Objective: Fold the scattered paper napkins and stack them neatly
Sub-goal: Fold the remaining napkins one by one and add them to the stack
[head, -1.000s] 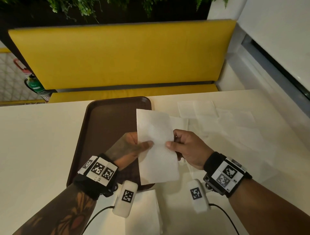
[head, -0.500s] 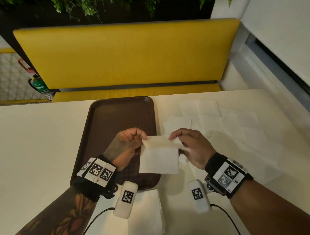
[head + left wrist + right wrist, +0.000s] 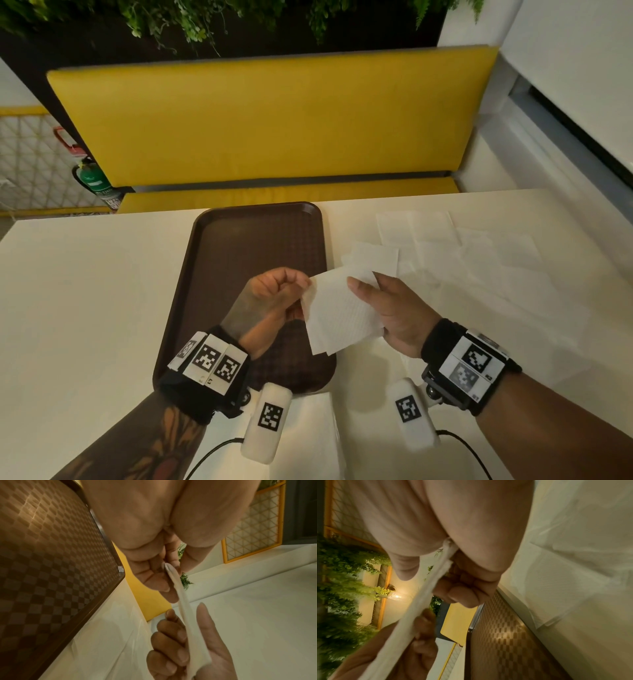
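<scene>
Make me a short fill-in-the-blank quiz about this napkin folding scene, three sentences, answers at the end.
1. Both the left hand and the right hand hold one folded white ____.
2. The tray under the left hand is ____ in colour.
3. The unfolded napkins lie on the table to the ____ of the tray.

Missing words: napkin; brown; right
</scene>
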Tool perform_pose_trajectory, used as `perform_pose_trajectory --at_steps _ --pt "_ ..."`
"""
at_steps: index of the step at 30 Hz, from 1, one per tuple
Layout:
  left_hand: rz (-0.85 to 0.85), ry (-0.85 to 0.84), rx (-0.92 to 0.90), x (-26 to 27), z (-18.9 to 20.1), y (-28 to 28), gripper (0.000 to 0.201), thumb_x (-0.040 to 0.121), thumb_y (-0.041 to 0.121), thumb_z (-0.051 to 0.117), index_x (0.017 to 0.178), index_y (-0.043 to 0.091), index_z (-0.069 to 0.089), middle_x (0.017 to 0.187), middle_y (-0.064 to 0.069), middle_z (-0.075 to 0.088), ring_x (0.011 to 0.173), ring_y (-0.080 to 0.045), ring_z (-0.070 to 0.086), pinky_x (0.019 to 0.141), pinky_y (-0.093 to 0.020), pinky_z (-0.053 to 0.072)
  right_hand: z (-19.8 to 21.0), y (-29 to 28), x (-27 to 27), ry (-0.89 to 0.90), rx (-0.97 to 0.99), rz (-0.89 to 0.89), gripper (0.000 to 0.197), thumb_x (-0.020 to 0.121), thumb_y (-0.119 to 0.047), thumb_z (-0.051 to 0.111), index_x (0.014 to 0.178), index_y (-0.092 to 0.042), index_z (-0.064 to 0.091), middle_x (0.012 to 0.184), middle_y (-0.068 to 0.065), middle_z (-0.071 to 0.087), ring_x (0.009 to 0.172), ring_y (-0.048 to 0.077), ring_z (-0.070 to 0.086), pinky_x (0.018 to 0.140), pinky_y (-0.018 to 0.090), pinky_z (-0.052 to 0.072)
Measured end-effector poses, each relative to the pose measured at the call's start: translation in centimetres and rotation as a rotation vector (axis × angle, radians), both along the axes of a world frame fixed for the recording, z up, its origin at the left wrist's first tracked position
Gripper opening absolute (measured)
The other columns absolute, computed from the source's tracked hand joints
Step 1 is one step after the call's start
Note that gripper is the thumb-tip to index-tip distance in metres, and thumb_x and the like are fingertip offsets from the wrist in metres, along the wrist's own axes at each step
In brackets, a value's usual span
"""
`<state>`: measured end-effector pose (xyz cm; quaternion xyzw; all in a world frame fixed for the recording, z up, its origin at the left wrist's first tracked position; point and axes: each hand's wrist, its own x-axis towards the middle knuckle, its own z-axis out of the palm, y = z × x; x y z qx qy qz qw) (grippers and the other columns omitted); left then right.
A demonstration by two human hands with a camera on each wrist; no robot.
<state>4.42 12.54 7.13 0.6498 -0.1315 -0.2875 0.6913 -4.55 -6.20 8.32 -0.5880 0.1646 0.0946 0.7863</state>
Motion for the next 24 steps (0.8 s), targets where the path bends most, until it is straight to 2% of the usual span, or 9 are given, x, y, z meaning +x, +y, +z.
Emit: perform_pose_trajectory --at_steps 3,5,7,10,13,16,19,22,24 --pt "-0.022 0.055 -0.05 -0.2 -0.3 0.0 0.024 0.086 0.018 0.056 0.107 0.008 0.056 0.096 -0.004 0.068 0.087 -0.021 0.067 0.068 -0.03 0.057 0.3 1.3 0.4 0.005 -0.018 -0.037 0.021 0.095 -0.034 0.055 0.11 -0.023 0.063 0.099 -0.002 0.074 0.093 0.013 0.07 0.082 0.035 0.057" --pt "-0.01 0.127 -0.111 -0.4 -0.4 -0.3 0.034 0.085 0.017 0.06 0.117 0.015 0.048 0.103 -0.009 0.064 0.089 -0.023 0.067 0.069 -0.033 0.058 0.6 2.1 0.7 -0.009 -0.119 -0.054 0.02 0.095 -0.04 0.053 0.11 -0.027 0.059 0.095 -0.002 0.07 0.088 0.015 0.069 0.068 0.029 0.055" --pt "0.013 0.068 -0.059 -0.4 -0.7 -0.4 0.037 0.084 0.025 0.067 0.116 0.029 0.048 0.107 -0.011 0.06 0.092 -0.027 0.065 0.07 -0.037 0.056 0.7 2.7 0.7 -0.007 -0.226 -0.043 0.017 0.096 -0.045 0.05 0.109 -0.034 0.052 0.089 -0.006 0.064 0.081 0.015 0.068 0.056 0.025 0.05" --pt "0.032 0.026 0.0 -0.6 -0.8 -0.4 0.03 0.08 0.031 0.061 0.106 0.043 0.052 0.108 -0.008 0.058 0.096 -0.031 0.062 0.071 -0.042 0.054 0.7 2.9 0.6 -0.013 -0.193 -0.031 0.014 0.099 -0.042 0.043 0.108 -0.035 0.051 0.083 -0.009 0.062 0.071 0.01 0.068 0.05 0.021 0.047" --pt "0.043 0.029 0.011 -0.6 -0.1 -0.3 0.03 0.08 0.032 0.062 0.107 0.04 0.051 0.11 -0.009 0.06 0.095 -0.031 0.064 0.073 -0.045 0.055 0.7 3.0 0.7 -0.035 -0.251 -0.01 0.013 0.101 -0.034 0.046 0.113 -0.034 0.051 0.092 -0.013 0.062 0.082 0.006 0.065 0.06 0.016 0.05" --pt "-0.029 -0.126 0.197 -0.2 0.7 0.1 0.027 0.088 0.023 0.062 0.111 0.027 0.05 0.114 -0.013 0.06 0.101 -0.035 0.063 0.085 -0.057 0.053 0.3 2.4 0.8 -0.068 -0.407 0.047 0.014 0.097 -0.03 0.056 0.109 -0.035 0.055 0.101 -0.01 0.065 0.095 0.01 0.064 0.081 0.029 0.058" --pt "-0.07 -0.184 0.329 0.3 1.2 0.8 0.016 0.088 0.016 0.06 0.103 0.021 0.056 0.108 -0.011 0.064 0.098 -0.03 0.066 0.086 -0.055 0.054 0.7 1.1 1.1 -0.047 -0.485 0.065 0.016 0.092 -0.03 0.062 0.104 -0.025 0.054 0.095 -0.002 0.066 0.089 0.017 0.068 0.077 0.036 0.061" --pt "-0.076 -0.136 0.363 0.3 1.2 1.7 0.009 0.089 0.017 0.059 0.098 0.021 0.059 0.106 -0.014 0.066 0.097 -0.033 0.066 0.087 -0.056 0.053 1.0 0.8 1.3 -0.058 -0.58 0.19 0.002 0.094 -0.023 0.06 0.093 -0.022 0.058 0.091 0.003 0.067 0.086 0.022 0.067 0.07 0.031 0.058" --pt "-0.079 -0.133 0.426 0.1 0.9 2.5 0.007 0.089 0.019 0.06 0.096 0.018 0.06 0.1 -0.013 0.067 0.091 -0.031 0.067 0.083 -0.055 0.055 0.6 1.2 1.2 -0.065 -0.606 0.24 0.01 0.094 -0.018 0.06 0.084 -0.021 0.06 0.086 0.008 0.067 0.083 0.027 0.067 0.062 0.028 0.055"
